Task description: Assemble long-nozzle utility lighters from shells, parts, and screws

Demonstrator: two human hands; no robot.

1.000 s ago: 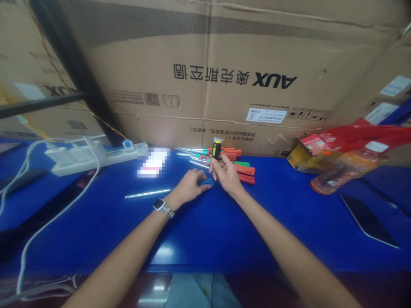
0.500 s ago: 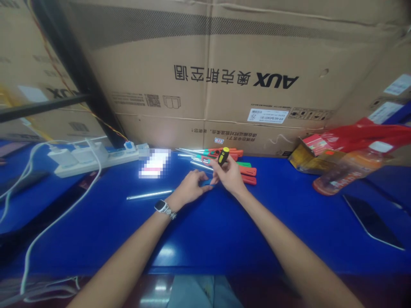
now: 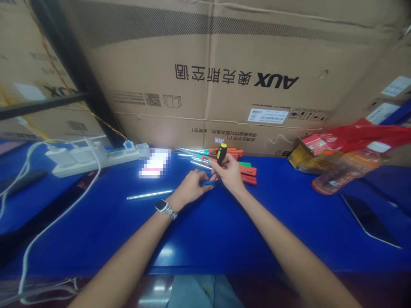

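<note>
My left hand (image 3: 192, 186) is closed on a long-nosed lighter, pressing it to the blue table. Its blue handle (image 3: 207, 183) shows past the fingers, and its metal tube (image 3: 150, 195) sticks out to the left of the wrist. My right hand (image 3: 230, 173) grips a black and yellow screwdriver (image 3: 221, 153) upright, handle on top. The screwdriver's tip is hidden behind the fingers, close to the blue handle. Just beyond both hands lies a pile of similar lighters (image 3: 249, 171) with orange and green handles and metal tubes.
A cardboard box (image 3: 224, 51) stands along the back. To the left are a power strip (image 3: 118, 159), a white cable (image 3: 61, 225) and a glowing, pixelated screen (image 3: 154, 163). At right are a drink bottle (image 3: 348, 171), a red bag (image 3: 362, 132) and a dark phone (image 3: 369, 220).
The screwdriver handle has risen and tilted slightly to the left in my right hand. My left hand stays in place on the blue lighter.
</note>
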